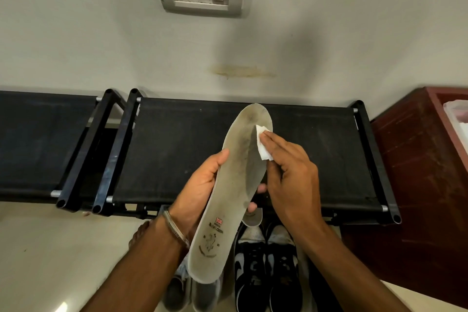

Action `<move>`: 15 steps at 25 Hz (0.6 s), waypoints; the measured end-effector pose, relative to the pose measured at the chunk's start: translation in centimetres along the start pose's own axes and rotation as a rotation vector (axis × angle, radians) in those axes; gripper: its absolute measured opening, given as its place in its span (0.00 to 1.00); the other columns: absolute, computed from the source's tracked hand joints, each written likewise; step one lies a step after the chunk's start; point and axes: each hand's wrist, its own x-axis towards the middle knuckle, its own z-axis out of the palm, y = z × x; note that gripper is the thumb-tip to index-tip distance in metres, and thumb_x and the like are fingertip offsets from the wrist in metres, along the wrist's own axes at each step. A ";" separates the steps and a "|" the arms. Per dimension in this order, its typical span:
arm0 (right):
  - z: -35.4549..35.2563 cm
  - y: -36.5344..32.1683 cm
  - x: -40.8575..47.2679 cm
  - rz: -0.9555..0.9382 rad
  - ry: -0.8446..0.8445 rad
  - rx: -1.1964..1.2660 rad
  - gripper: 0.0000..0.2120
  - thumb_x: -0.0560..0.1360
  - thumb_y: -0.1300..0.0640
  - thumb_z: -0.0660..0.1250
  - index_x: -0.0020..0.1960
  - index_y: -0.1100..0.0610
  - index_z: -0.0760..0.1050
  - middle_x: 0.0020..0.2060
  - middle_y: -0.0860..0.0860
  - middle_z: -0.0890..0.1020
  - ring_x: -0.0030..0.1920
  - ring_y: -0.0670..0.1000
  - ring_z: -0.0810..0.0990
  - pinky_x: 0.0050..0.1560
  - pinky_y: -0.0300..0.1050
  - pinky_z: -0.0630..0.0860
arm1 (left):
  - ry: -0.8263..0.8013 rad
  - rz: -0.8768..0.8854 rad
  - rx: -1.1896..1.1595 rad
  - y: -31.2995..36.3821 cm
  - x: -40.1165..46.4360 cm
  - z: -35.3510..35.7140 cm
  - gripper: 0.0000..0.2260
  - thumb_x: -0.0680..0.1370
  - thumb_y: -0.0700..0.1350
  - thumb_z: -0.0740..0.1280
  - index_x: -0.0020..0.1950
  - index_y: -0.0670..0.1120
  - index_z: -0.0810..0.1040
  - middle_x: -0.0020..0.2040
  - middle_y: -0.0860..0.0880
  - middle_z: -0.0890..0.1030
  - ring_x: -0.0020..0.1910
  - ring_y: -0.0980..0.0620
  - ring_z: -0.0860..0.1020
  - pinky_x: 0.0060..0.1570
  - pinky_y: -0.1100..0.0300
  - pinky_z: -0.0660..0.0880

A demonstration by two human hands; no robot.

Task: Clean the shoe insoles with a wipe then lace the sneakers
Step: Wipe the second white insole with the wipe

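The left hand point(202, 185) grips the insole point(228, 197) above the bench's point(316, 159) front edge; the right hand point(291, 167) presses a wipe point(262, 142) near its grimy toe. Cleaning looks barely started; the sneakers point(266, 266) wait unlaced.

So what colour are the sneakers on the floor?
The sneakers are black and white, seen in the head view.

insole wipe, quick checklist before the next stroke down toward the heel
1. Left hand grips the insole firmly: ok.
2. Wipe lies flat under the right hand fingers, on the forefoot: ok.
3. Dark grime remaining along the middle: not ok, needs wiping.
4. Heel logo end uncovered and reachable: ok.
5. Wipe's contact side clean enough: cannot tell.
6. Black sneakers on the floor below, ready for lacing later: ok.
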 end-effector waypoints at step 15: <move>1.0 -0.2 -0.7 -0.028 -0.006 -0.073 0.20 0.69 0.71 0.74 0.59 0.59 0.82 0.55 0.55 0.82 0.52 0.48 0.80 0.50 0.41 0.82 | 0.047 0.016 0.073 -0.3 0.6 0.0 0.26 0.81 0.62 0.50 0.59 0.48 0.81 0.49 0.41 0.83 0.40 0.46 0.80 0.34 0.55 0.77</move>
